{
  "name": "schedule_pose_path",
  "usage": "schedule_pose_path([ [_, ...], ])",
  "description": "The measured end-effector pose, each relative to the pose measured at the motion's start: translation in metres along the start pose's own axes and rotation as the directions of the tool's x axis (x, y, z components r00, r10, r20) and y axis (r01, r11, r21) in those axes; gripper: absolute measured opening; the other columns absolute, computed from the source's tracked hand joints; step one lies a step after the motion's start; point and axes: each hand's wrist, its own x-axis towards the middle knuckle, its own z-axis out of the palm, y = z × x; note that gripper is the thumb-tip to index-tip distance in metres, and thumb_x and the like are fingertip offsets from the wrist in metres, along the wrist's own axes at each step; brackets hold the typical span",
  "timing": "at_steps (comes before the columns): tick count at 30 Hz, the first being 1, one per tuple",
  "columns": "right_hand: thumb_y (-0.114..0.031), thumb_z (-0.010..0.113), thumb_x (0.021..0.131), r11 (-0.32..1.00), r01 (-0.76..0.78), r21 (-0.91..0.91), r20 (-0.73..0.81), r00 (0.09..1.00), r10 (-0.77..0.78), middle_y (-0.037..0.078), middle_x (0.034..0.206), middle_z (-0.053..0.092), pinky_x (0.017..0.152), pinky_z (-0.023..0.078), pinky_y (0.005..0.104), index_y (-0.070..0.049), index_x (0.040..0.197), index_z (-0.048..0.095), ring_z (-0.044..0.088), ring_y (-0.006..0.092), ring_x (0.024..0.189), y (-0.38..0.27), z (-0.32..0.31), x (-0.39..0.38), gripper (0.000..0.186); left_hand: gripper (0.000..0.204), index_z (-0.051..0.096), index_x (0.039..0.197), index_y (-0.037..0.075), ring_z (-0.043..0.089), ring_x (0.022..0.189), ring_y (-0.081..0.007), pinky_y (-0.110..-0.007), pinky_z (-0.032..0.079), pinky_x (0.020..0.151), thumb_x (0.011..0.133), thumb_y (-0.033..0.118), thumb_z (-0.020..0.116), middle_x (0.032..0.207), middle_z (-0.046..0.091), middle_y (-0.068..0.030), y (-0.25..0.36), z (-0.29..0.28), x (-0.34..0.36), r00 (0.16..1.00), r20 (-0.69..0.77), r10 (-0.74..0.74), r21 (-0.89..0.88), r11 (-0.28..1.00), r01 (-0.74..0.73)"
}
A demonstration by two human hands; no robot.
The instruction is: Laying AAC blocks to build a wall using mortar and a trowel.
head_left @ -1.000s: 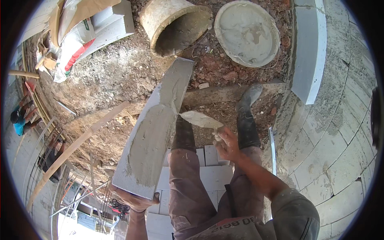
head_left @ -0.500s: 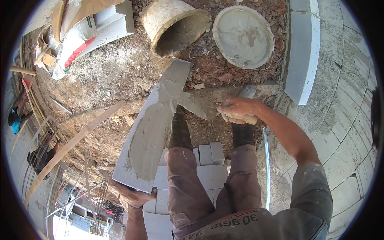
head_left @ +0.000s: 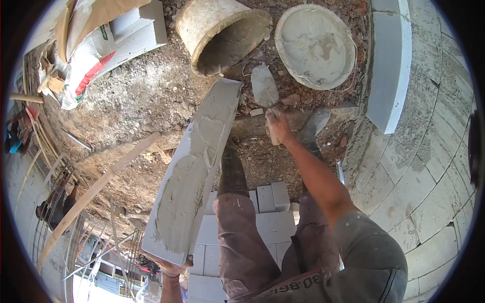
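Note:
A long grey-white building block (head_left: 194, 166) stands tilted on end, its upper face smeared with wet grey mortar. My left hand (head_left: 169, 266) grips the block's near bottom corner. My right hand (head_left: 277, 126) is stretched forward and closed on the handle of a trowel (head_left: 264, 91), whose mortar-coated blade points toward the tipped bucket (head_left: 222, 33). To the right of that bucket stands a round tub of grey mortar (head_left: 316, 45). My legs and boots stand on rubble between the block and the wall.
A curved wall of white blocks (head_left: 419, 166) runs down the right side, with one loose block (head_left: 386, 65) on top. Stacked white blocks (head_left: 268, 202) lie under my legs. Bags and blocks (head_left: 96, 45) sit at upper left. A wooden plank (head_left: 96, 189) slants at left; another person (head_left: 53, 207) is below.
My right hand has moved the trowel from the block's face forward, toward the bucket and tub. The block stays tilted in my left hand.

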Motion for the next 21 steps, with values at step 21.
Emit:
schedule_pose_path([
  [21,-0.017,0.057,0.102,0.975,0.155,-0.159,0.272,0.956,-0.108,-0.003,0.064,0.053,0.049,0.044,0.0264,0.000,0.100,0.060,0.054,0.0092,0.055,0.016,0.042,-0.152,0.017,0.104,0.021,0.145,0.003,0.047,0.124,-0.0381,-0.060,0.044,0.100,0.074,0.058,0.074,0.131,0.034,-0.0192,0.015,0.007,0.005,0.982,0.060,0.177,-0.049,0.984,-0.174],
])
